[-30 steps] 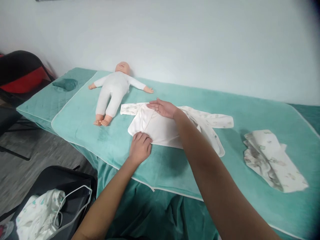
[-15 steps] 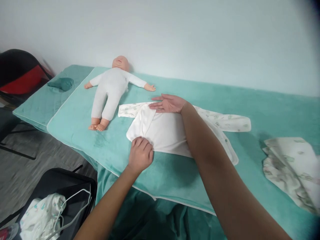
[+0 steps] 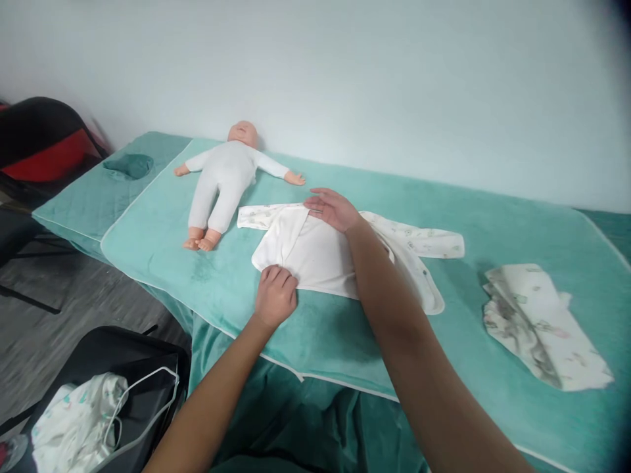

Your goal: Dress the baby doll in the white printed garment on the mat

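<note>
A white baby shirt [image 3: 323, 253] with printed long sleeves lies spread on the green bed cover, its front turned open on one side. My left hand [image 3: 277, 294] is closed at its lower hem, fingers curled down on the edge. Over the neckline, my right hand [image 3: 334, 209] is open, with fingers stretched to the left and touching or just above the cloth. My right forearm crosses the shirt and covers part of it. A baby doll [image 3: 224, 174] in a white body lies on its back to the left, arms spread.
A folded printed cloth [image 3: 547, 328] lies at the right on the green bed cover [image 3: 473, 368]. A black chair [image 3: 142, 355] at the lower left bears a printed cloth [image 3: 73, 420] and a white hanger [image 3: 148, 430]. Another chair [image 3: 44, 141] stands at the far left, and a wall runs behind the bed.
The view has shifted slightly, showing more of the bed's right end. My right hand's fingers look somewhat more bent at the neckline. My left hand stays at the hem.
</note>
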Action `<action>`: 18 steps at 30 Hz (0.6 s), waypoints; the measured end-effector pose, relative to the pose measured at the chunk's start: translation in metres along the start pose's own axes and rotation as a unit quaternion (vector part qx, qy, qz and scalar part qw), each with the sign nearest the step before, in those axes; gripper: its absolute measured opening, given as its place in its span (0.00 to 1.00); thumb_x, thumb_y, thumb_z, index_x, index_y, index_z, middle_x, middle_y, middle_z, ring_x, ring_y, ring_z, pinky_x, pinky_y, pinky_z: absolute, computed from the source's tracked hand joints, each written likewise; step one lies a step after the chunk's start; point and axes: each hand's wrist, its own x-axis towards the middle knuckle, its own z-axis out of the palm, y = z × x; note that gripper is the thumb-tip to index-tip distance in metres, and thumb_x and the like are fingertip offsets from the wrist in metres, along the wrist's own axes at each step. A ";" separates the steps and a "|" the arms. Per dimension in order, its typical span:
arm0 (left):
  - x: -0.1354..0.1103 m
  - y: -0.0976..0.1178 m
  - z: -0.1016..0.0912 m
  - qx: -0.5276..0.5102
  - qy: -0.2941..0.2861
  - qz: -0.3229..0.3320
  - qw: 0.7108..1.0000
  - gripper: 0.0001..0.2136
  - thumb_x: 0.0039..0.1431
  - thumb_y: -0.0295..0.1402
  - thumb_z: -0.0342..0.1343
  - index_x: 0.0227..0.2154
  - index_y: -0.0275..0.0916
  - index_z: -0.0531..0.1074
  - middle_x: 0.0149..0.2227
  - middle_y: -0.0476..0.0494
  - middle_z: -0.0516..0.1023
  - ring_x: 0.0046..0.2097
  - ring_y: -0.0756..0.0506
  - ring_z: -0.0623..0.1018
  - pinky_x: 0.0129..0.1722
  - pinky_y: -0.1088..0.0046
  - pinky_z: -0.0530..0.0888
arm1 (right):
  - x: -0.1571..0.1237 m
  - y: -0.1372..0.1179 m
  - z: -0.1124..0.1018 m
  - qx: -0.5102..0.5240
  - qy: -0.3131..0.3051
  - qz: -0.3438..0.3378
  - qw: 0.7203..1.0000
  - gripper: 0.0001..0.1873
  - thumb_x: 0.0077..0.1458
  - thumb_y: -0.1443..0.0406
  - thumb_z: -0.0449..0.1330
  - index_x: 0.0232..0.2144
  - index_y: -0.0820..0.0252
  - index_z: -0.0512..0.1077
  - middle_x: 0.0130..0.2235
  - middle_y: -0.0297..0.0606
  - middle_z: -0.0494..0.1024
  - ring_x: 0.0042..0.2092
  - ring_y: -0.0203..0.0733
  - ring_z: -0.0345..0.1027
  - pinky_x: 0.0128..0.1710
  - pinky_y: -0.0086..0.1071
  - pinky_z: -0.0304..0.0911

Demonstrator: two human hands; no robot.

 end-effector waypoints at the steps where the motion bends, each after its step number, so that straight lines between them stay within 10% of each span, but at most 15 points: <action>1: 0.000 0.000 0.000 0.000 -0.001 -0.001 1.000 0.08 0.59 0.22 0.54 0.28 0.40 0.73 0.32 0.43 0.75 0.41 0.40 0.70 0.47 0.59 0.70 | -0.007 0.004 0.005 -0.046 0.054 -0.026 0.997 0.19 0.60 0.52 0.59 0.50 0.53 0.73 0.50 0.42 0.83 0.56 0.48 0.76 0.63 0.52 0.65; 5: 0.000 0.000 -0.001 -0.001 -0.011 -0.004 1.000 0.08 0.59 0.22 0.54 0.27 0.41 0.72 0.32 0.42 0.75 0.41 0.40 0.70 0.45 0.59 0.69 | -0.038 0.019 0.030 -0.338 0.191 -0.080 0.918 0.20 0.62 0.54 0.52 0.48 0.58 0.75 0.51 0.48 0.81 0.56 0.53 0.73 0.65 0.51 0.61; 11: -0.001 0.000 -0.003 -0.008 -0.006 -0.017 1.000 0.09 0.59 0.22 0.54 0.27 0.41 0.72 0.31 0.42 0.74 0.41 0.40 0.70 0.45 0.59 0.69 | -0.088 0.027 0.067 -0.642 0.064 -0.074 0.761 0.34 0.68 0.54 0.49 0.67 0.72 0.62 0.72 0.60 0.59 0.73 0.62 0.49 0.72 0.56 0.42; 18: -0.004 -0.004 -0.002 -0.013 0.021 -0.004 1.000 0.09 0.60 0.22 0.53 0.28 0.41 0.73 0.32 0.42 0.74 0.41 0.40 0.70 0.47 0.58 0.69 | -0.152 0.021 0.089 -0.666 -0.020 -0.112 0.737 0.32 0.71 0.53 0.46 0.69 0.64 0.62 0.72 0.52 0.60 0.74 0.53 0.52 0.73 0.55 0.44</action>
